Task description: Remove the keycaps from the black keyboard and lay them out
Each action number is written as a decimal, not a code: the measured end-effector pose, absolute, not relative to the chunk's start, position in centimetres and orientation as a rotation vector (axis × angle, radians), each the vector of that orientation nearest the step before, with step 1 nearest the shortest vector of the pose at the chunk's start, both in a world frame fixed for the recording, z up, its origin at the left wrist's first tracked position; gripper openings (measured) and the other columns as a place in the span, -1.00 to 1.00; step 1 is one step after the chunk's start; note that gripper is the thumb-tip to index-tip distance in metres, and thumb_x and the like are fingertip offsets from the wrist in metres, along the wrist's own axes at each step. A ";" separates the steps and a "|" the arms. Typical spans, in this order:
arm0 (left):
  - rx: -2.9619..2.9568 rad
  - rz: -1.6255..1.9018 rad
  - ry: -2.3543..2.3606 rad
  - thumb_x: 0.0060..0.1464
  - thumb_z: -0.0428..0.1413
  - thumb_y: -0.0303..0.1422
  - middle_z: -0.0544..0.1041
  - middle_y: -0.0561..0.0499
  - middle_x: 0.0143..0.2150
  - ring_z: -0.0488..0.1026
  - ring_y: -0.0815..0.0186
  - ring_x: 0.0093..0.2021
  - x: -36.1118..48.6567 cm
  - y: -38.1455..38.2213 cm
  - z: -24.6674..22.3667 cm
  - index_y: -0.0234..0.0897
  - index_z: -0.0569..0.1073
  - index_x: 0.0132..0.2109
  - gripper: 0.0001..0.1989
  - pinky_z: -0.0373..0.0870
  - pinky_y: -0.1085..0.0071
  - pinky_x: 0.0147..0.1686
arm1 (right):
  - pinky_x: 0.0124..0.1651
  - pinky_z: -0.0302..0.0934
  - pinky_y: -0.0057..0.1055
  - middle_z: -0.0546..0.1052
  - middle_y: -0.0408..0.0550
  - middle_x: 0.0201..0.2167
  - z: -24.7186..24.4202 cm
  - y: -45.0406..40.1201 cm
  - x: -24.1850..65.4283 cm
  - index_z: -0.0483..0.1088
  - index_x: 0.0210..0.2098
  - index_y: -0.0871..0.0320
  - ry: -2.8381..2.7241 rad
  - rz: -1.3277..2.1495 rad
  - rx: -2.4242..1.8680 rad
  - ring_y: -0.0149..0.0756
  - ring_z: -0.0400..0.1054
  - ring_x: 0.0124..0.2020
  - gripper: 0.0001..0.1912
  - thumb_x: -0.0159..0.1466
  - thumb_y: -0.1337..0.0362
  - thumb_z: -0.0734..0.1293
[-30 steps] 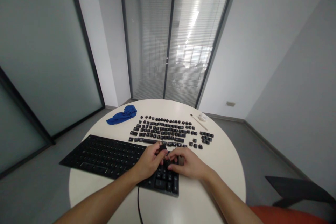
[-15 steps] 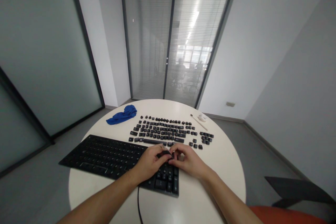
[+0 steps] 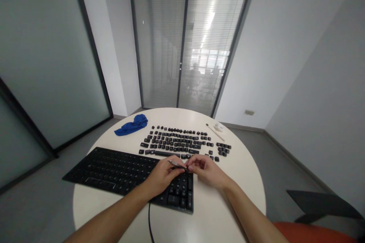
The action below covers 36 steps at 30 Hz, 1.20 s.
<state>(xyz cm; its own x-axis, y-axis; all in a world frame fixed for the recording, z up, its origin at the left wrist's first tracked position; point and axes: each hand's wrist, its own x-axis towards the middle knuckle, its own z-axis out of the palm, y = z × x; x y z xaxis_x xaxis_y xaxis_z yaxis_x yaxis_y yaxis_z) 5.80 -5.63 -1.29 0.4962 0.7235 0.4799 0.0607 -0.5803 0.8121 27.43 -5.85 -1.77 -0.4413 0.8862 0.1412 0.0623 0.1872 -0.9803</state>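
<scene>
A black keyboard [image 3: 119, 171] lies at a slant on the table, most of its key positions stripped of caps, while caps sit on the number pad at its right end. Over that end, my left hand [image 3: 164, 172] is closed around a thin grey tapered tool [image 3: 177, 164], its kind hard to make out. Fingertips of my right hand [image 3: 207, 169] are pinched together at the tool's tip; whatever small thing they hold is hidden. Loose black keycaps [image 3: 173, 142] lie in rows beyond the keyboard, the long space bar [image 3: 167, 153] in the nearest row.
The round white table [image 3: 239, 182] carries a crumpled blue cloth [image 3: 131, 124] at the back left. A thin brush [image 3: 215, 132] lies at the back right beside a small whitish item [image 3: 219, 127]. A black cable [image 3: 150, 224] runs off the near edge. An orange seat [image 3: 310, 233] stands at right.
Both hands stay over the keyboard's right end. The tool in my left hand has turned and shows more of its grey side. My right fingers have shifted slightly.
</scene>
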 end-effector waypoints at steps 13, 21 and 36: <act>2.015 1.037 0.661 0.17 0.10 -0.48 0.56 -0.03 -0.27 0.49 0.24 -0.19 5.8 -5.9 -0.8 -0.30 0.55 -0.24 -0.88 0.36 0.37 -0.14 | -0.08 0.32 -0.30 0.57 -0.02 -0.20 -2.0 -4.3 30.1 0.46 -0.20 0.12 -1.570 1.131 -0.888 -0.26 0.45 -0.16 -0.68 0.09 0.17 0.51; 2.033 1.031 0.671 0.18 0.09 -0.47 0.56 -0.02 -0.27 0.48 0.25 -0.19 5.8 -5.8 -0.8 -0.29 0.54 -0.25 -0.88 0.35 0.39 -0.13 | 0.00 0.33 -0.21 0.58 0.07 -0.06 -1.1 -3.6 34.3 0.48 -0.13 0.13 -1.287 0.794 -1.058 -0.13 0.44 -0.02 -0.63 0.11 0.12 0.48; 2.041 1.028 0.693 0.17 0.09 -0.45 0.56 -0.03 -0.27 0.49 0.23 -0.20 5.8 -6.0 -0.4 -0.29 0.55 -0.26 -0.87 0.37 0.36 -0.13 | -0.15 0.30 -0.26 0.63 0.11 -0.21 -1.6 -4.9 39.5 0.54 -0.13 0.17 -1.303 -0.085 -1.968 -0.07 0.52 -0.18 -0.70 0.24 0.24 0.25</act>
<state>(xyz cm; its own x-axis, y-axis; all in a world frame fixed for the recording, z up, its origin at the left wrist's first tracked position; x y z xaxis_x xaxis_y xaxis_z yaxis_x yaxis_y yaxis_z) 5.79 -5.96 -0.41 0.5336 0.7237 0.4377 0.1346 -0.5836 0.8008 39.50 -4.86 -1.61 0.4769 0.7613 0.4393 0.8118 -0.1900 -0.5521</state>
